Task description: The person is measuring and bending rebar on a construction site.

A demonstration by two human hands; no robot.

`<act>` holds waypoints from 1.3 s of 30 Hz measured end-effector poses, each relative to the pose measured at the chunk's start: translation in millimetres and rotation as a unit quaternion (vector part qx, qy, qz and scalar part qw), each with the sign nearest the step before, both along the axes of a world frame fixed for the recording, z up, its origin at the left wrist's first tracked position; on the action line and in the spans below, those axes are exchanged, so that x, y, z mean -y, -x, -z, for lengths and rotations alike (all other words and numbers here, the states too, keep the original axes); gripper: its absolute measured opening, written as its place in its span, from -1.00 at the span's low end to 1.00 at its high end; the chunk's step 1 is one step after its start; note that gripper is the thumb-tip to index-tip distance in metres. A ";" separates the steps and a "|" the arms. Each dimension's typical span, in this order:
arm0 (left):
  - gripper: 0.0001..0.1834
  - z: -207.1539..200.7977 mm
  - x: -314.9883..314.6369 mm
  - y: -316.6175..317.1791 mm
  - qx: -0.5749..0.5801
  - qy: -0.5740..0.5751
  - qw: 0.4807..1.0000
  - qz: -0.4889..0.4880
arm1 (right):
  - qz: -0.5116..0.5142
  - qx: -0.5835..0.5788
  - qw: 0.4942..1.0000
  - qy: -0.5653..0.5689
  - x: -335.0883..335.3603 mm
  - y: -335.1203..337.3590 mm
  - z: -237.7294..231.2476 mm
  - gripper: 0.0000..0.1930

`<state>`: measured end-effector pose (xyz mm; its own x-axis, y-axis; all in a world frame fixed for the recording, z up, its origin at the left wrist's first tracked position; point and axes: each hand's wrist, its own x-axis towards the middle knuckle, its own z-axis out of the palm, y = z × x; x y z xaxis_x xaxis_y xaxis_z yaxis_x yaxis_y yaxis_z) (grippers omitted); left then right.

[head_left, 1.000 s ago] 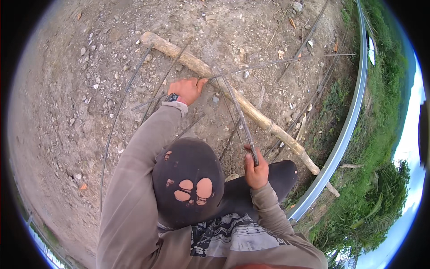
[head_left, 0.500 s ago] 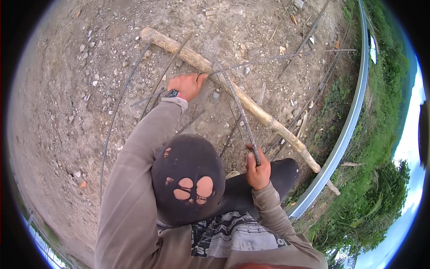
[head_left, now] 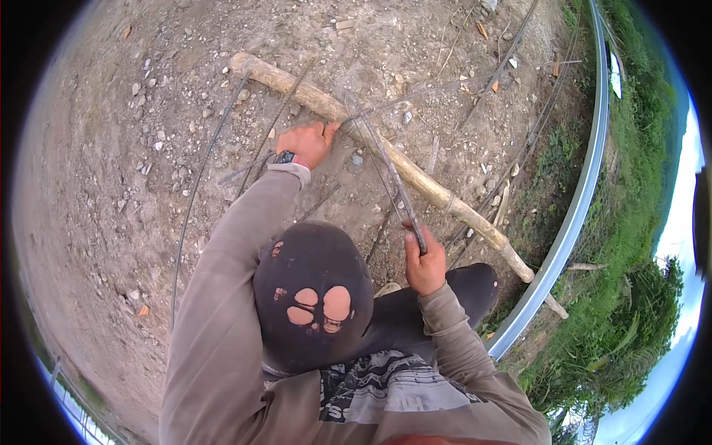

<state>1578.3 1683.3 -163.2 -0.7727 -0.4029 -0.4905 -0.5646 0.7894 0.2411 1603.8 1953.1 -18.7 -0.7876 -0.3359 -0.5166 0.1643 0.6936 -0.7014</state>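
My left hand (head_left: 305,144), wearing a wristwatch (head_left: 285,157), is closed around a thin steel rod (head_left: 475,78) beside a wooden pole (head_left: 415,176). From that hand the rod runs across the pole to the far right, where it looks blurred; its short end comes out on the left. In my right hand (head_left: 426,268), fingers wrapped, is the near end of a dark metal bar (head_left: 397,182). The bar slants up to the left over the pole, and its far end meets the rod just right of my left hand. My left fingertips are partly hidden.
Several other steel rods (head_left: 204,174) lie on the stony ground (head_left: 96,193). A metal guardrail (head_left: 586,174) curves along the right, with grass and bushes (head_left: 627,326) beyond. My bent knee (head_left: 311,278), in torn dark cloth, rises between my arms.
My right hand has moved slightly up and left with the metal bar. The rod's far end has swung a little away from me. My left hand stays nearly in place.
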 end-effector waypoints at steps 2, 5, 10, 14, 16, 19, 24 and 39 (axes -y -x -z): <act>-0.38 -6.6 -1.1 5.7 0.011 -0.027 1.000 0.001 | -0.004 -0.057 0.998 0.003 53.1 40.9 46.3 -0.74; -0.38 19.7 11.4 7.6 -0.027 -0.025 0.999 -0.001 | -0.018 -0.144 0.989 0.038 68.6 56.4 102.4 -0.74; -0.39 -1.6 12.8 -3.7 0.005 -0.015 1.000 -0.005 | -0.011 -0.049 0.998 0.036 27.7 12.0 31.3 -0.73; -0.39 -2.9 10.0 3.3 -0.008 -0.013 1.000 0.001 | 0.021 0.032 0.999 0.008 3.0 9.5 6.0 -0.72; -0.39 -2.5 5.2 4.7 -0.007 -0.017 1.000 -0.017 | -0.030 -0.014 0.999 -0.017 4.6 14.6 10.2 -0.70; -0.38 10.9 7.1 -5.1 -0.032 -0.022 0.999 -0.005 | -0.025 0.028 0.999 -0.031 10.2 8.8 -1.6 -0.67; -0.37 -13.5 -18.0 3.1 -0.003 -0.051 0.999 0.001 | 0.043 0.053 0.998 -0.003 -32.3 -20.2 -3.6 -0.65; -0.40 1.2 -22.7 -0.6 -0.072 0.012 0.996 0.047 | 0.046 0.003 0.998 0.033 -2.2 -4.5 38.2 -0.69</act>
